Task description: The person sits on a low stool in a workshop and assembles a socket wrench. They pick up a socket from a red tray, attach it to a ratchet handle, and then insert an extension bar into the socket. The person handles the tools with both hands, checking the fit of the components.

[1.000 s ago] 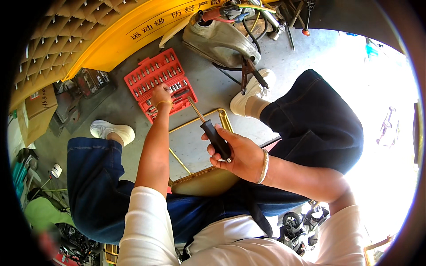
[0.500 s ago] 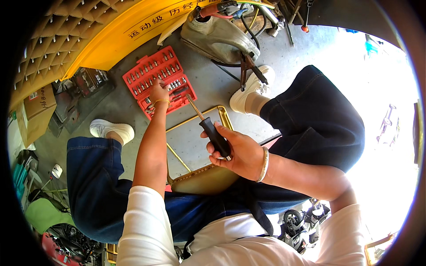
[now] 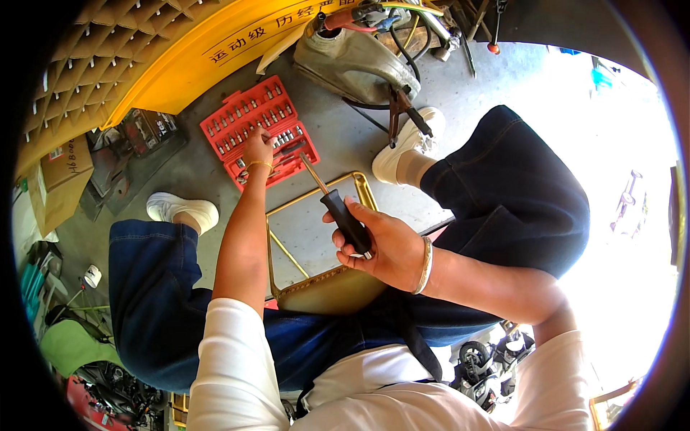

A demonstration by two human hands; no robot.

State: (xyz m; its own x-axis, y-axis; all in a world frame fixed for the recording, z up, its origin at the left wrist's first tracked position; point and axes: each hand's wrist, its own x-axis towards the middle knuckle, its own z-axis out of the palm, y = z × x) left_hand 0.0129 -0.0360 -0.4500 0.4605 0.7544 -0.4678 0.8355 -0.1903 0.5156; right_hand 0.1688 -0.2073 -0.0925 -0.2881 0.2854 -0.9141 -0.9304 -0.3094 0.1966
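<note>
**Reaching into the socket case, driver in hand**

The left hand (image 3: 257, 147) is reaching out over the red case (image 3: 259, 133), which is lying open on the concrete floor (image 3: 345, 144), its fingers curling down onto the rows of sockets near the case's middle; whether they are pinching a piece I cannot tell. The right hand (image 3: 384, 248) is wrapping around the black handle of a driver (image 3: 338, 208), fist closed, the metal shaft pointing up toward the case's near edge. Below both hands a gold stool frame (image 3: 316, 237) is standing between the person's knees.

What could go wrong: the driver's tip is hovering just beside the left forearm and the case's near edge, so a careless swing could jab the arm or knock the case. Small sockets could also slip from the fingers and roll across the floor, likely under the grey tank (image 3: 352, 61) near the case's far-right corner.

Open room is lying on the floor right of the case, between it and the white shoe (image 3: 406, 147). The yellow panel (image 3: 180, 57) is crowding the case's far edge.
</note>
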